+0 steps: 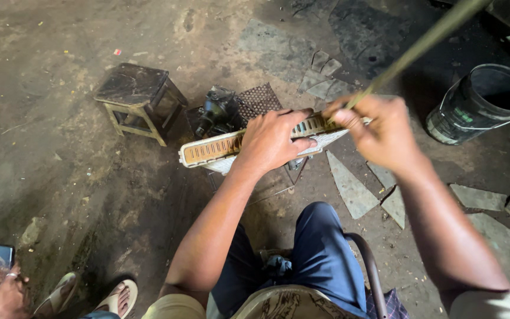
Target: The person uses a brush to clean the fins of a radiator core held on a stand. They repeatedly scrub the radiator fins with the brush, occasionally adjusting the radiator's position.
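the left hand clamps its fingers over the slotted, cream-edged radiator core held above the knees, while the right hand pinches a long thin rod, tip just beside the core's far end. it looks like mid-cleaning; next calls for steady aim along the slots.

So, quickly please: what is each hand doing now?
Left hand: closed on the long cream slotted grille panel.
Right hand: closed around the thin olive-green rod.
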